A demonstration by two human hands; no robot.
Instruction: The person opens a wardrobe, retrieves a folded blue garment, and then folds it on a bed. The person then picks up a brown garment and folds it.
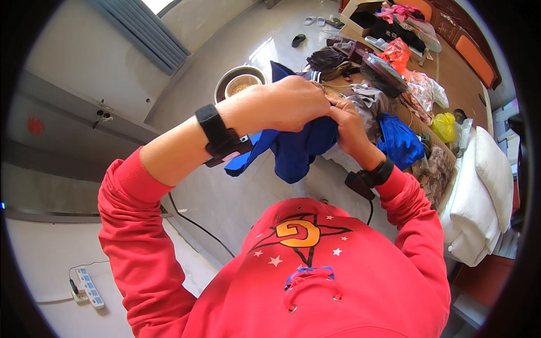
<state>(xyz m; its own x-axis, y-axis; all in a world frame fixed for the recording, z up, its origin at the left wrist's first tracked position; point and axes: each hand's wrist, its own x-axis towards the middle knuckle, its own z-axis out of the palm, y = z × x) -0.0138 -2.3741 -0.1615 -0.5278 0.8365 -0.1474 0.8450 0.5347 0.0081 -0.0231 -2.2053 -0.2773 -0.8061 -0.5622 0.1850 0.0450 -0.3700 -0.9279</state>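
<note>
A blue cloth garment [296, 148] hangs in folds from both my hands in front of my chest. My left hand [291, 103] reaches across from the left, back of the hand up, its fingers closed at the upper edge of the cloth. Close against it, my right hand [348, 120] pinches the same edge with thumb and fingers. The fingertips of both hands meet, and the exact grip is partly hidden. A dark blue flap [281, 72] of cloth sticks up beyond my left hand.
To the right, a bed [454, 93] bears piled clothes, a blue cloth bundle [399, 139], a yellow plastic bag [444, 126] and white folded bedding [477, 190]. A metal basin [219, 82] holding a smaller tub stands on the floor ahead. A power strip [89, 288] lies lower left.
</note>
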